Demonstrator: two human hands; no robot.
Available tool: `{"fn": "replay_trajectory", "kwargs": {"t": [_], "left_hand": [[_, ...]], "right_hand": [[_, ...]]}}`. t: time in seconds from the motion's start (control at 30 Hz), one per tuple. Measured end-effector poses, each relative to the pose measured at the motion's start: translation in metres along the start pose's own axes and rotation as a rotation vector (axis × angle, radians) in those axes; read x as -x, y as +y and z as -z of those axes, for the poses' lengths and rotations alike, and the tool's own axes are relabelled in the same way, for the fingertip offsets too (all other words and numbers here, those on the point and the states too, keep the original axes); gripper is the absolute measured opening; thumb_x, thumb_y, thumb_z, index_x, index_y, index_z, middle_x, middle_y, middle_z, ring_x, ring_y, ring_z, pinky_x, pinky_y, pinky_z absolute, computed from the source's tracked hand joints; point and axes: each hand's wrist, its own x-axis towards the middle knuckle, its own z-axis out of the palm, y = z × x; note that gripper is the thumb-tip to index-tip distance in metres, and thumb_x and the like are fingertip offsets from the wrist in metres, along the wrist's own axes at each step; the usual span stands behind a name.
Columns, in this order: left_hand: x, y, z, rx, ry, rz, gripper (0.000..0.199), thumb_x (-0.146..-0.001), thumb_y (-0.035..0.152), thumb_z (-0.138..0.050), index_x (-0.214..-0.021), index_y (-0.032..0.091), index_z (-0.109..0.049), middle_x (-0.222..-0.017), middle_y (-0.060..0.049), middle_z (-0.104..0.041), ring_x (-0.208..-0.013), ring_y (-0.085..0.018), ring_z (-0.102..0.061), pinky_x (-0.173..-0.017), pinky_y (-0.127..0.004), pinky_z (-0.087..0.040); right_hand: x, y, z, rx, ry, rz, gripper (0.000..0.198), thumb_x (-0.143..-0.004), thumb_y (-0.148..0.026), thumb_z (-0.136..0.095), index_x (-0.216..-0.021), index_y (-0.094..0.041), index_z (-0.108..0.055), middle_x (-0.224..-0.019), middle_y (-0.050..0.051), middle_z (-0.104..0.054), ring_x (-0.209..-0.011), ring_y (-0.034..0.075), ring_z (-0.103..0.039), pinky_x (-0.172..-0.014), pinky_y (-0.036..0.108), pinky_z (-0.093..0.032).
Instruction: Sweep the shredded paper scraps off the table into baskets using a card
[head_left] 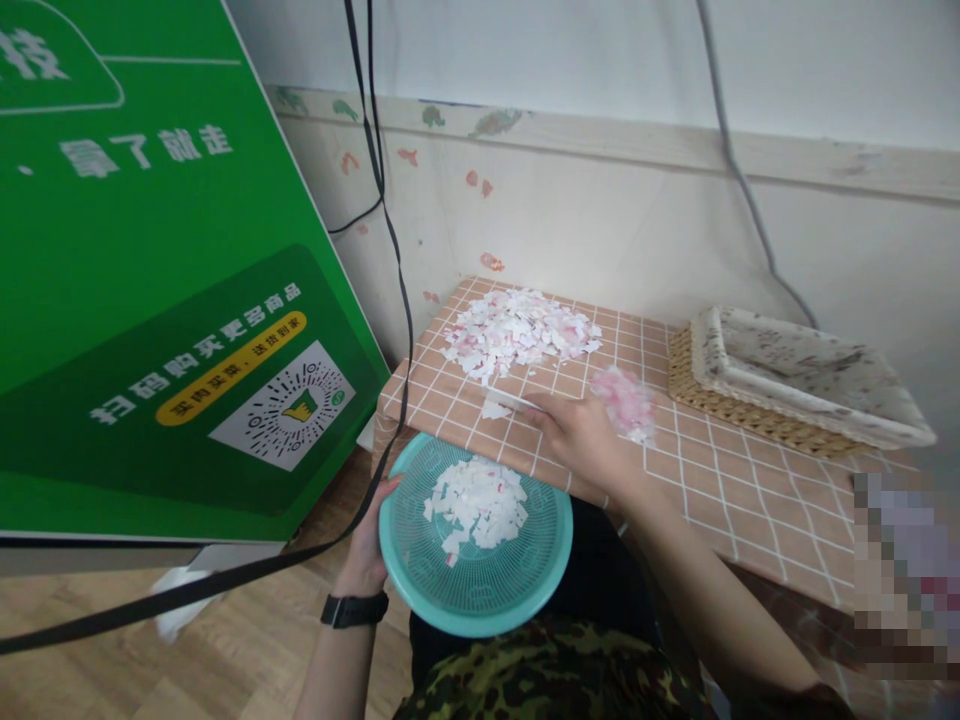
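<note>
My left hand [370,535] grips the left rim of a round teal plastic strainer basket [551,560], held just below the table's front edge. Torn white paper scraps [480,500], a few with red marks, lie in the basket. Over the table, my right hand [581,435] is closed on a thin, pale, flat strip [514,400], seen nearly edge-on; its exact kind is unclear. Under the strip's tip is a small bit of white paper [495,408]. Behind it spreads a large pile of paper scraps [517,330], and a smaller pink-and-white pile [624,402] lies beside the right hand.
A brown checked cloth covers the table [720,490]. On its right stands a cloth-lined wicker basket [765,410]. A green printed panel [150,300] rises on the left, and a black strap [401,330] hangs across in front. The wall [570,220] closes off the back.
</note>
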Motion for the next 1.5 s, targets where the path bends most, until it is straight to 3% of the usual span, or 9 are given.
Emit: {"fn": "replay_trajectory", "kwargs": {"t": [0.37,0.6,0.87,1.1,1.27,1.37,1.5], "left_hand": [[-0.004,-0.004,0.010,0.010,0.001,0.031,0.014,-0.072,0.019,-0.065,-0.081,0.010,-0.070,-0.069,-0.009,-0.074,-0.061,-0.022,-0.069,-0.066,-0.035,-0.057],[0.000,-0.003,0.004,0.018,0.015,0.015,0.014,-0.072,0.019,-0.066,-0.083,0.011,-0.070,-0.070,-0.009,-0.075,-0.062,-0.023,-0.070,-0.064,-0.034,-0.057],[0.002,-0.006,0.002,0.025,-0.038,-0.012,0.015,-0.074,0.019,-0.065,-0.085,0.013,-0.072,-0.075,-0.009,-0.076,-0.067,-0.024,-0.071,-0.068,-0.037,-0.057],[-0.001,-0.004,0.005,-0.001,-0.015,0.032,0.017,-0.075,0.024,-0.065,-0.083,0.010,-0.071,-0.072,-0.010,-0.075,-0.064,-0.023,-0.070,-0.067,-0.035,-0.057],[0.000,-0.004,0.002,-0.002,-0.041,-0.007,0.016,-0.075,0.024,-0.066,-0.085,0.012,-0.071,-0.075,-0.009,-0.076,-0.066,-0.023,-0.070,-0.069,-0.036,-0.057],[0.001,-0.005,0.001,0.007,-0.030,-0.013,0.017,-0.074,0.024,-0.066,-0.085,0.012,-0.072,-0.074,-0.009,-0.076,-0.067,-0.023,-0.070,-0.071,-0.036,-0.057],[-0.001,-0.007,0.003,0.009,-0.025,-0.023,0.020,-0.074,0.025,-0.066,-0.086,0.012,-0.072,-0.075,-0.009,-0.076,-0.067,-0.023,-0.070,-0.069,-0.035,-0.057]], "right_hand": [[0.018,-0.014,0.010,-0.082,-0.105,0.119,0.030,-0.092,-0.025,-0.045,-0.110,-0.020,-0.067,-0.078,0.005,-0.072,-0.061,0.014,-0.062,-0.058,0.024,-0.040],[0.046,-0.028,0.015,-0.174,-0.154,0.176,0.031,-0.093,-0.026,-0.042,-0.111,-0.024,-0.067,-0.079,0.004,-0.072,-0.066,0.015,-0.064,-0.060,0.025,-0.045],[0.043,-0.007,0.005,-0.061,0.103,0.023,0.029,-0.092,-0.026,-0.046,-0.112,-0.020,-0.067,-0.083,0.006,-0.074,-0.066,0.017,-0.067,-0.062,0.027,-0.048],[0.049,-0.013,0.011,-0.048,-0.049,0.114,0.031,-0.092,-0.023,-0.043,-0.113,-0.016,-0.065,-0.074,0.005,-0.071,-0.059,0.014,-0.063,-0.056,0.025,-0.043],[0.057,-0.023,0.023,-0.183,-0.144,0.106,0.030,-0.094,-0.026,-0.041,-0.107,-0.016,-0.067,-0.070,0.003,-0.068,-0.057,0.012,-0.061,-0.054,0.024,-0.041],[0.055,-0.021,0.023,-0.201,-0.072,0.094,0.030,-0.094,-0.027,-0.043,-0.110,-0.018,-0.066,-0.071,0.002,-0.069,-0.057,0.012,-0.062,-0.053,0.024,-0.042],[0.048,-0.020,0.013,-0.100,0.073,0.098,0.031,-0.092,-0.023,-0.044,-0.116,-0.017,-0.064,-0.089,0.007,-0.073,-0.072,0.017,-0.067,-0.062,0.028,-0.048]]}}
